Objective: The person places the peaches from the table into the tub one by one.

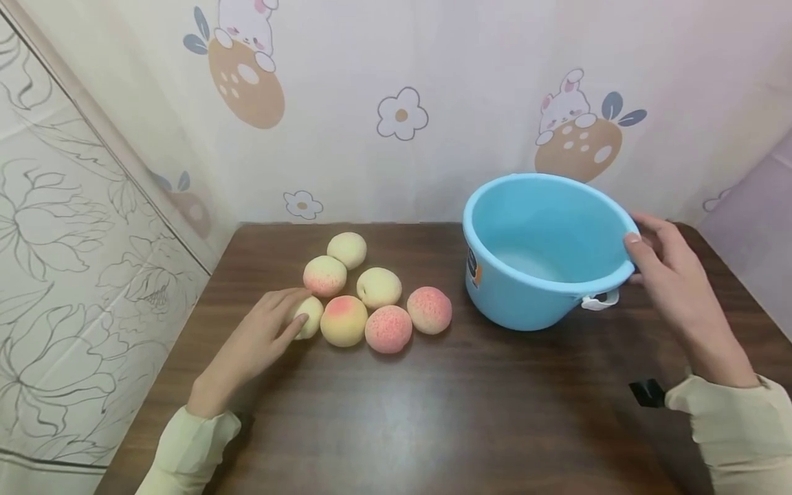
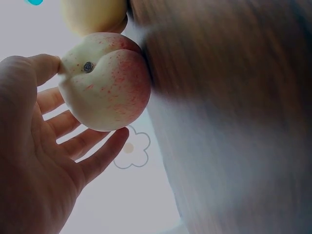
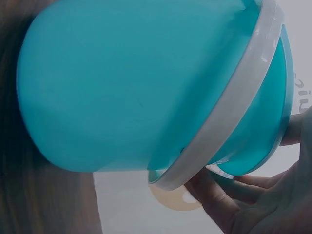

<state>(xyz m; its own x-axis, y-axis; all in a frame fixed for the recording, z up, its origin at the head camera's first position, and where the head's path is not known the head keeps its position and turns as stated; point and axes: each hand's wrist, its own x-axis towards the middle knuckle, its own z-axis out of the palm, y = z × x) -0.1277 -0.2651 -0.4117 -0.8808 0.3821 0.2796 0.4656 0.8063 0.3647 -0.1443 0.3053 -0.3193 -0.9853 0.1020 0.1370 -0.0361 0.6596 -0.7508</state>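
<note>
My left hand [image 1: 256,337] curls its thumb and fingers round the leftmost peach [image 1: 307,317] on the table; in the left wrist view this peach [image 2: 107,83] is pale with a red-speckled side, the thumb and fingertips at its edges. Several other peaches, yellowish and pink, lie close together beside it, among them a yellow-red one [image 1: 344,321] and a pink one [image 1: 430,310]. On the right, my right hand [image 1: 677,289] grips the rim of a blue bucket [image 1: 526,302], thumb at the rim. The right wrist view shows the bucket [image 3: 112,87] with its white handle [image 3: 222,114].
The brown wooden table [image 1: 396,426] reaches back to a patterned curtain [image 1: 346,103] with rabbits and flowers. A flower-line-drawn panel [image 1: 68,247] stands along the left side. A small black object [image 1: 647,392] is by the right sleeve.
</note>
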